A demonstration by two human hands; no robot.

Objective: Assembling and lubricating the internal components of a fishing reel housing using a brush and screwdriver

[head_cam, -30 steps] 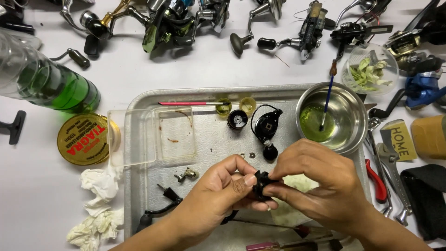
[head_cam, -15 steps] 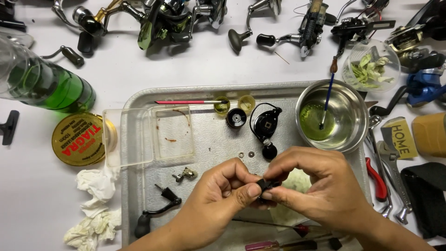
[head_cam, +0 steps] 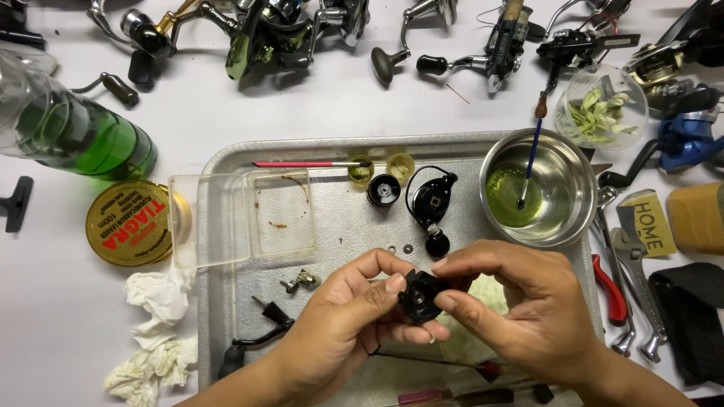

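Both forearms enter from the bottom edge of the frame and angle toward each other, meeting just below the centre. The left hand (head_cam: 343,320) lies palm-inward, thumb stretched across toward the right with the forefinger curled above it, the other fingers folded beneath. The right hand (head_cam: 520,309) faces it, back of the hand upward, forefinger arched over the top and thumb pointing left. The fingertips of both hands pinch close together, nearly touching.

A metal tray (head_cam: 226,162) sits mid-surface, a bowl (head_cam: 573,226) in its far right corner and a clear lid (head_cam: 241,218) at its left. Fishing reels (head_cam: 286,30) line the far edge; a bottle (head_cam: 75,136) lies far left.
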